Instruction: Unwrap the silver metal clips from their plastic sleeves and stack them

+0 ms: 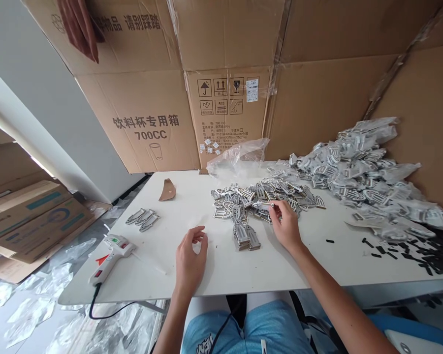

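My right hand (286, 223) reaches into a loose pile of flat silver metal pieces (258, 196) on the white table (192, 275); its fingertips pinch one piece at the pile's near edge. A small neat stack of the same pieces (245, 237) lies just left of that hand. My left hand (190, 255) hovers over the table near the front edge, fingers curled loosely with thumb and forefinger close together, and I see nothing in it.
A white glue gun (109, 255) with a black cord lies at the table's left front. Three metal clips (143, 218) and a brown scrap (167, 191) lie left of centre. Bagged pieces (369, 177) heap at the right, small black bits (421, 248) beside them. Cardboard boxes (151, 123) wall the back.
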{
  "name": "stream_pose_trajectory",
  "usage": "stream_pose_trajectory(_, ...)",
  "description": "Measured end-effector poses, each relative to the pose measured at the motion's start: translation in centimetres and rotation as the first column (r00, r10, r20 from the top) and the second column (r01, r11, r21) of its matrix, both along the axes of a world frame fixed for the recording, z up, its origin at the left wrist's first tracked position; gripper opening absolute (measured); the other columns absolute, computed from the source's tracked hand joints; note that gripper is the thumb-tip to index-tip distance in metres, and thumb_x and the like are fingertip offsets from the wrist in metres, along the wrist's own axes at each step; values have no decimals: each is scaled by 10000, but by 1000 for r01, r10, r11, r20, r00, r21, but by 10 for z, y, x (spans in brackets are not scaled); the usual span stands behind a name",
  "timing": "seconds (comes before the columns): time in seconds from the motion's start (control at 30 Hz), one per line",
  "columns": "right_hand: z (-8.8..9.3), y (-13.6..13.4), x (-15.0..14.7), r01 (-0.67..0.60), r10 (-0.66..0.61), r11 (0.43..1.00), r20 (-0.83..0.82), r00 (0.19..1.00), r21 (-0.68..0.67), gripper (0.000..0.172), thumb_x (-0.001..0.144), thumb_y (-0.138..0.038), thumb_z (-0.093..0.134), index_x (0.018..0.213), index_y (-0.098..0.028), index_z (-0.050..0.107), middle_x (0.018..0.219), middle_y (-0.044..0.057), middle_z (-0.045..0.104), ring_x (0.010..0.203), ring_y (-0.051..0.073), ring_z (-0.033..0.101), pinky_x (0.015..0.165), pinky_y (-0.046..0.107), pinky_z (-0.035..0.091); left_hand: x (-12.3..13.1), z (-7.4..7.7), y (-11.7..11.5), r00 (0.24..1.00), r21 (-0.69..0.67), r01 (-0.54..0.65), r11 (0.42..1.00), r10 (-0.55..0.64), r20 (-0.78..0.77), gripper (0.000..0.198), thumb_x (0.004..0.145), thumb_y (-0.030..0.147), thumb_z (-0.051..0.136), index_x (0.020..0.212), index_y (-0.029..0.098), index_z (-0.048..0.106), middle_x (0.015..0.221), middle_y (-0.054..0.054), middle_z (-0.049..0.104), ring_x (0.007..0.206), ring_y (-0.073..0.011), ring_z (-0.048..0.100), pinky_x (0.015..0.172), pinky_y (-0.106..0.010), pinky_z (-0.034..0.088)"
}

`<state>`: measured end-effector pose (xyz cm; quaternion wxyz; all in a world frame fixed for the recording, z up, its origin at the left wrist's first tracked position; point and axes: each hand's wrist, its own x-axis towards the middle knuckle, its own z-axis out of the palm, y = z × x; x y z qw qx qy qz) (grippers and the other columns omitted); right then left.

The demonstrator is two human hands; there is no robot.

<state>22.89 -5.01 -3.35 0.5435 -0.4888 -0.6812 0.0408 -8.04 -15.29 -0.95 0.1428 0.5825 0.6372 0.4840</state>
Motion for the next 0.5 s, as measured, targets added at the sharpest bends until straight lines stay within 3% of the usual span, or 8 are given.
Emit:
stream_pose_trajectory(0.3,1,-13,1,-36,15,996,-263,965,-76,263,1055,-504,643,1127,-259,707,1028,79,747,894,274,708,793,418,571,-5,0,-1,979,117,-185,976,172,113,292,1031,429,626,1198,242,777,1091,-73,737,969,-248,700,906,-402,577)
stream_pose_trajectory(0.5,-2,-14,0,-111,29,978,-412,911,-177,337,1011,-580,693,1124,-264,719,977,55,725,791,254,712,773,426,579,-4,1,-4,978,102,-165,981,150,144,322,1046,466,607,1196,249,791,1093,-79,723,974,-251,689,866,-387,569)
